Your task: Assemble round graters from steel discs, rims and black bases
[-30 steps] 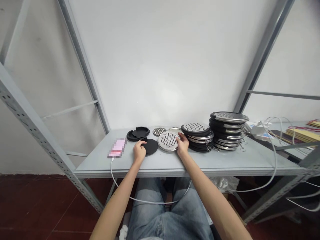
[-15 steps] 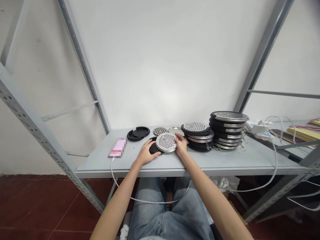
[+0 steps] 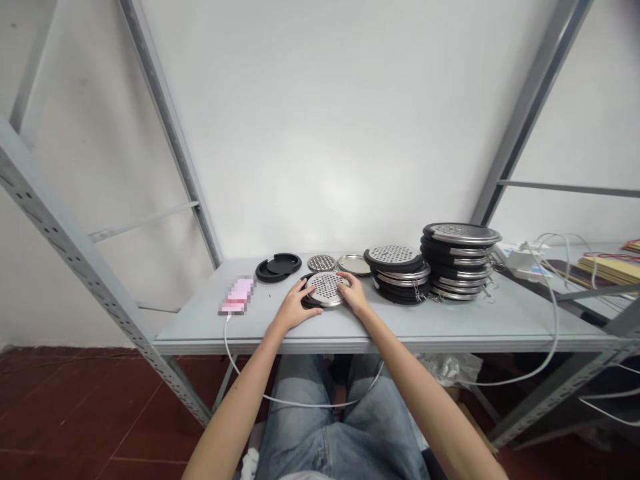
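Note:
A round silver disc with a perforated face [image 3: 327,288] lies over a black round holder [image 3: 306,297] on the table in front of me. My left hand [image 3: 294,307] grips the holder's left side, with fingers along the far rim and the thumb at the near edge. On the disc's right side, my right hand [image 3: 354,293] has its thumb on the face and fingers over the far rim. Much of the holder is hidden under the disc. Behind them lie a smaller perforated disc [image 3: 321,263] and a shallow silver lid [image 3: 354,265].
Two black round holders [image 3: 278,267] overlap at the back left. A phone [image 3: 238,295] with a white cable [image 3: 228,340] lies left. To the right stand a shorter disc stack [image 3: 400,277] and a taller stack [image 3: 457,263], with small chains hanging.
My right hand has brought the perforated disc left and down onto the black holder. The left hand stays on the holder.

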### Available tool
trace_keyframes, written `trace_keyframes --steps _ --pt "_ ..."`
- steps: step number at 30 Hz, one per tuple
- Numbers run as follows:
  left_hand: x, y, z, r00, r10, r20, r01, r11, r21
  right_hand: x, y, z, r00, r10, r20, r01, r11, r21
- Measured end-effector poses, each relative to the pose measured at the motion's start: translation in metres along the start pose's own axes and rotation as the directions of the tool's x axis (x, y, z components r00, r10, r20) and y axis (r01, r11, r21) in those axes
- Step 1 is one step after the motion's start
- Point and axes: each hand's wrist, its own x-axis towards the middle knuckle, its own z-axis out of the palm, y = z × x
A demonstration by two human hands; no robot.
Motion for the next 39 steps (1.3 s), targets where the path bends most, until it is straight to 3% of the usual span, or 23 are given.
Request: trace_keyframes --steps 10,17,25,39 --pt "0.002 -0.001 0.001 1.000 -0.007 -0.030 0.008 1.000 0.004 -0.002 0.002 0.000 0.990 -0.074 -0.119 0.044 0.970 -0.238" --pt "0.002 -0.005 0.004 0.997 -0.017 -0.074 0.018 1.000 0.005 -0.007 0.001 0.005 0.963 -0.263 0.062 0.267 0.892 -0.364" --pt "0.001 -0.004 0.002 0.997 -0.028 -0.078 0.027 1.000 -0.014 -0.010 -0.002 0.002 0.976 -0.178 0.126 0.211 0.912 -0.352" --pt "0.000 -0.005 0.000 0.998 -0.001 -0.059 0.000 1.000 -0.010 -0.011 -0.007 -0.001 0.985 -0.104 0.137 0.148 0.919 -0.364"
